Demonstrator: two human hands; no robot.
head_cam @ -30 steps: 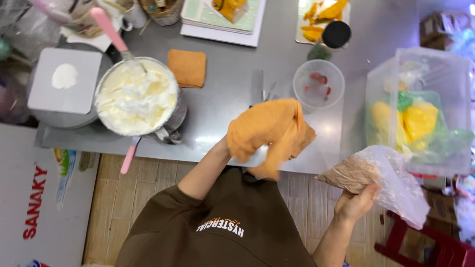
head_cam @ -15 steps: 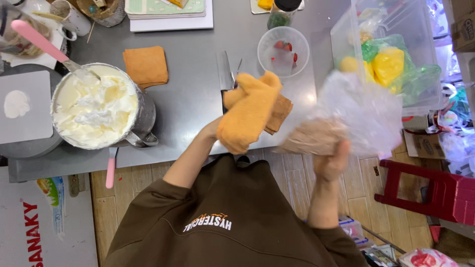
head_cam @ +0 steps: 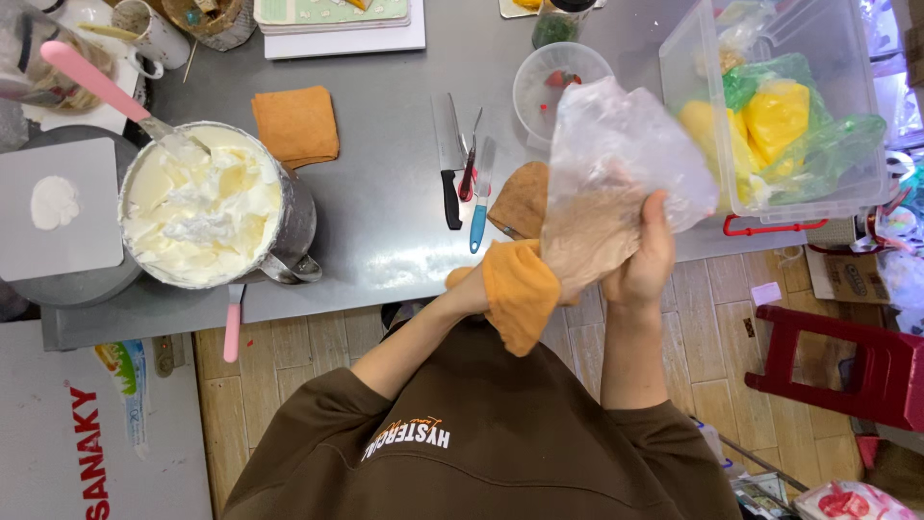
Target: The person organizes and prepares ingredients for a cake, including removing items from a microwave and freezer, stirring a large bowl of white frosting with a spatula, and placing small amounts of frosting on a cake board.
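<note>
Both forearms reach forward over the near edge of the grey table [head_cam: 385,221]. The right hand [head_cam: 640,265] grips a clear plastic bag [head_cam: 616,164], held upright. The left hand [head_cam: 472,289] is mostly covered by an orange cloth [head_cam: 520,294] that presses against the bag's lower part; its grip cannot be told. Left, a metal pot [head_cam: 289,231] holds white cream [head_cam: 202,217]. Right, a clear tub [head_cam: 837,106] holds yellow pieces in green bags.

Single head-worn view, no second camera to overlap. Looks almost straight down from above the person's shoulders, close range. Far: grey metal worktop [head_cam: 385,193]. Near: wooden plank floor [head_cam: 318,347]. Far right: clear plastic storage bin [head_cam: 693,58].
</note>
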